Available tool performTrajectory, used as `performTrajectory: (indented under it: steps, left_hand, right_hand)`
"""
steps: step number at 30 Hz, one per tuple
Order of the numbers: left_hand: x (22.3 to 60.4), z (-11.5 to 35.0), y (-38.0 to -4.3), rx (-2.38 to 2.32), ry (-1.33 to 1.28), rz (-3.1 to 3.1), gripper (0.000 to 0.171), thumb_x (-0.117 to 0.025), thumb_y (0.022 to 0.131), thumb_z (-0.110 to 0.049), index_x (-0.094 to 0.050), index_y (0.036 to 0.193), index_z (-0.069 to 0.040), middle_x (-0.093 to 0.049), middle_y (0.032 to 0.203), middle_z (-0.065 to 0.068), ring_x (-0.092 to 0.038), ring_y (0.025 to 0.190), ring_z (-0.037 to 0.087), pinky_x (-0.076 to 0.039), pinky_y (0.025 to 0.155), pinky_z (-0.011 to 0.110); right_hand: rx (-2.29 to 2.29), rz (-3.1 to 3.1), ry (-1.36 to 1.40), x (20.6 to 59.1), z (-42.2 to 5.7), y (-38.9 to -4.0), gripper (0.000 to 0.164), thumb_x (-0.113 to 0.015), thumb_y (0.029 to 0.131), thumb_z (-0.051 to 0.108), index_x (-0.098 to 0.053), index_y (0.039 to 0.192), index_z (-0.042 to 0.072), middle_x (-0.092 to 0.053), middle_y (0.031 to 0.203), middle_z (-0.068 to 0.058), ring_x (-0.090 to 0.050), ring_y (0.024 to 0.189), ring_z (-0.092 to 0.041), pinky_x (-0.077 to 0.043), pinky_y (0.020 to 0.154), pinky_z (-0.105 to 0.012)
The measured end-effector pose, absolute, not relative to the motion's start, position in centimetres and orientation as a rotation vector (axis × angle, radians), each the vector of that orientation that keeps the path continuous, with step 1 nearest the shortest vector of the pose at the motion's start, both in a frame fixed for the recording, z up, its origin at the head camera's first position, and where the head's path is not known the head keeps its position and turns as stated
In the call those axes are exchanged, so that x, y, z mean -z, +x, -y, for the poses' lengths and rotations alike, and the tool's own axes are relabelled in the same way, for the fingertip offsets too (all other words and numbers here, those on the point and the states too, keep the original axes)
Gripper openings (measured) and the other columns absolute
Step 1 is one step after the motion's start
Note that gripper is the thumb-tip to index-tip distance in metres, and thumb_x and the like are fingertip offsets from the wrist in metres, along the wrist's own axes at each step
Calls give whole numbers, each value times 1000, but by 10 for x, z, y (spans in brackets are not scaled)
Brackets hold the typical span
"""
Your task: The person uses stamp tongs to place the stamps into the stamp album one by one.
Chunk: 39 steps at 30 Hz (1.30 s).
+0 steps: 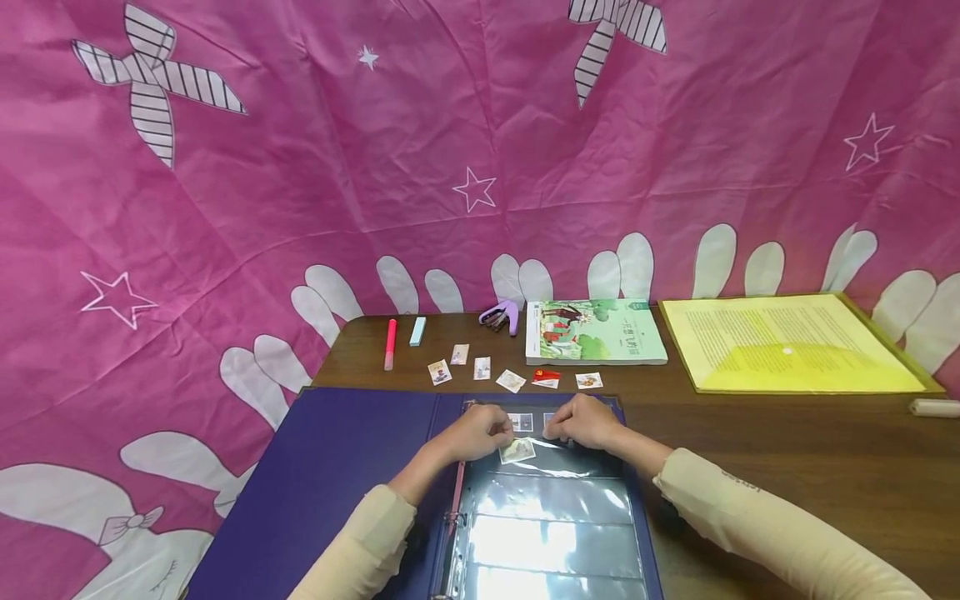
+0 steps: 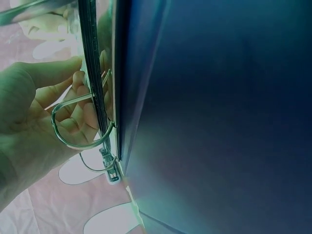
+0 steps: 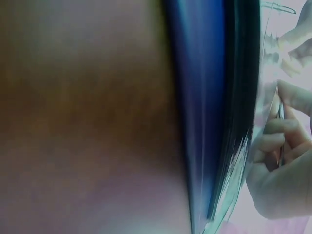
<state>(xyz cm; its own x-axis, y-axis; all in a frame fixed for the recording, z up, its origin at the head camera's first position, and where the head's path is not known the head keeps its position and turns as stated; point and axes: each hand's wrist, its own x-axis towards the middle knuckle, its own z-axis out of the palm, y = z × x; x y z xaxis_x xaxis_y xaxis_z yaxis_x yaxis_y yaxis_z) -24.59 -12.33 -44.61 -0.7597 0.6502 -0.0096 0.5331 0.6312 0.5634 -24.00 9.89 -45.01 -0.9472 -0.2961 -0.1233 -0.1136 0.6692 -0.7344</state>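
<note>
The brown wooden table bears an open blue binder at its near side. Beyond lie scattered cards, then, left to right, a red pen, a pale-blue block, a purple stapler, a book and a yellow folder.

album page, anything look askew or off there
Slightly: the small white-bordered rectangular stamp by the left hand sits tilted, whereas the dark-centred white-edged stamp above it lies straighter. No spill or damage is apparent.
</note>
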Motion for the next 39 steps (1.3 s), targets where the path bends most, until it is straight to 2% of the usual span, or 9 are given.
performTrajectory:
  steps: [6,10,17,28,35,39]
  left_hand:
    - [446,123,-244,-806,966,-2641,9,-59,85,-6,-66,80,-6,-63,78,4,-48,67,5,-41,64,18]
    - [445,122,-244,-815,976,-2634,9,-59,85,-5,-66,80,-6,-63,80,4,-48,68,5,-42,64,18]
    - [443,122,-243,-817,980,-2621,9,-58,86,-5,-65,81,-6,-63,79,4,-48,67,4,-42,64,18]
    - [441,122,-242,-843,966,-2602,9,-58,86,-4,-65,80,-5,-62,78,4,-47,66,5,-41,62,18]
    - [443,123,-243,-847,974,-2602,9,-58,86,-4,-65,81,-5,-62,78,4,-47,65,4,-41,61,18]
    - [442,123,-243,-845,966,-2598,10,-57,87,-4,-65,81,-5,-62,79,4,-48,65,4,-41,62,18]
  right_hand:
    - [1185,-2494,-577,453,-106,-251,12,-70,75,16,-76,78,6,-71,69,-9,-57,60,-5,-45,64,-23]
    - [1177,-2386,-645,452,-107,-260,14,-70,75,14,-75,80,2,-70,66,-12,-53,57,-6,-42,58,-22]
    - [1127,-2267,-620,447,-105,-268,14,-71,74,12,-75,79,0,-64,58,1,-47,53,-6,-36,50,-19]
    - [1117,-2236,-626,448,-104,-270,16,-72,73,13,-75,81,0,-62,56,5,-44,50,-4,-31,48,-16]
    - [1121,-2241,-710,445,-105,-271,15,-70,76,12,-74,80,-1,-65,61,-7,-47,53,-6,-35,49,-18]
    - [1096,-2282,-773,441,-109,-273,15,-70,77,15,-75,79,1,-68,66,-9,-51,56,-5,-41,53,-20]
